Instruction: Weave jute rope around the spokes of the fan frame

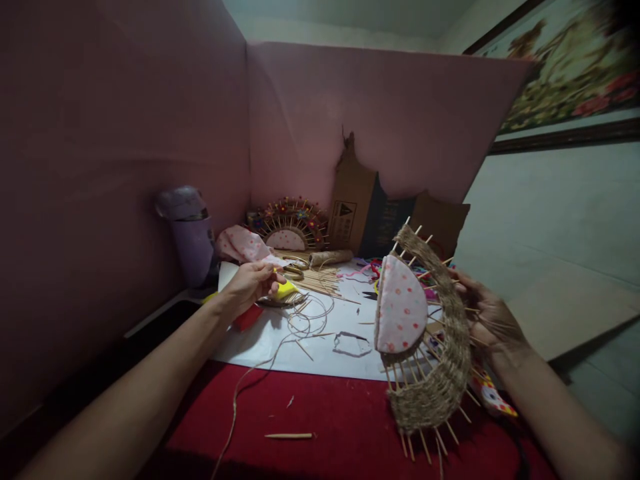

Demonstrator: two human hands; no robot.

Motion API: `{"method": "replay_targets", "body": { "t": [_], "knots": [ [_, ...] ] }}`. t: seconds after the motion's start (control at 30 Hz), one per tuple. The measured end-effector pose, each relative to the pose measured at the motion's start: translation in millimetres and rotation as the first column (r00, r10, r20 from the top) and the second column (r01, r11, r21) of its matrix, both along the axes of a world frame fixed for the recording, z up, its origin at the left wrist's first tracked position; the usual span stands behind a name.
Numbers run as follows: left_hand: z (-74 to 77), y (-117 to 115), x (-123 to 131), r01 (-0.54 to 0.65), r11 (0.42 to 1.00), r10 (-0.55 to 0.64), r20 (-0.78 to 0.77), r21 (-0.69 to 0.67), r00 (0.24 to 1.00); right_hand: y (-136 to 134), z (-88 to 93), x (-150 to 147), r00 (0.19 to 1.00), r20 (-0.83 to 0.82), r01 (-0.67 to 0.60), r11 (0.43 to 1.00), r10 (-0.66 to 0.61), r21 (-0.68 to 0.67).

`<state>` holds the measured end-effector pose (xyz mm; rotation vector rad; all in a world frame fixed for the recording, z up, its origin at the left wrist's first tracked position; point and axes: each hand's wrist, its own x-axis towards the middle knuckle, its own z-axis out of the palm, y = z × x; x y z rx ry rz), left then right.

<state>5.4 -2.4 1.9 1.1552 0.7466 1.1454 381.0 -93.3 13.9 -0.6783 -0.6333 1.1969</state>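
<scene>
My right hand [493,317] grips the outer edge of a half-round woven piece [457,333] and holds it raised, its flat side facing left. Brown twine is woven across wooden sticks that fan out from a padded half-circle of pink dotted fabric [403,303]; stick ends poke out past the weave. My left hand [255,283] is closed, thumb and fingertips together; what it pinches, if anything, I cannot make out. Close by its fingertips are gold-handled scissors [296,267] and a yellow object [286,289], partly hidden. Loose twine [305,325] curls over the white sheet.
Wooden sticks [325,281] and a twine roll [330,258] lie behind. A similar beaded half-round piece [285,239] stands farther back, near cut cardboard [355,200]. A purple tumbler [193,247] is at left. On the red cloth [240,413] lies a short pointed stick [289,436].
</scene>
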Motion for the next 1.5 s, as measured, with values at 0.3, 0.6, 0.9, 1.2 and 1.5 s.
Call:
{"method": "replay_targets", "body": {
  "t": [0.3, 0.6, 0.9, 1.2, 1.5],
  "knots": [
    [4.1, 1.0, -6.4, 0.04, 0.998, -0.04, -0.005, 0.05, 0.999, 0.0, 1.0, -1.4, 1.0, -0.005, 0.027, 1.0, -0.027, -0.012],
    [-3.0, 4.4, -2.0, -0.017, 0.99, 0.027, -0.067, 0.139, 0.997, -0.3, -0.4, -0.1, 1.0, 0.006, 0.013, 1.0, -0.013, 0.011],
    [-1.2, -2.6, 1.7, 0.019, 0.997, -0.011, -0.103, 0.078, 0.995, 2.2, -0.3, 0.7, 1.0, 0.014, -0.009, 1.0, 0.009, 0.006],
    [0.2, -0.3, -2.7, -0.028, 0.998, 0.031, -0.061, 0.061, 0.998, -1.9, 1.4, -1.0, 1.0, 0.016, 0.016, 1.0, -0.016, -0.008],
    [-0.3, 0.1, -3.2, 0.112, 0.991, -0.114, 0.036, 0.069, 0.993, -1.0, 1.8, -1.6, 1.0, 0.009, 0.004, 1.0, -0.004, 0.0]
  ]
}}
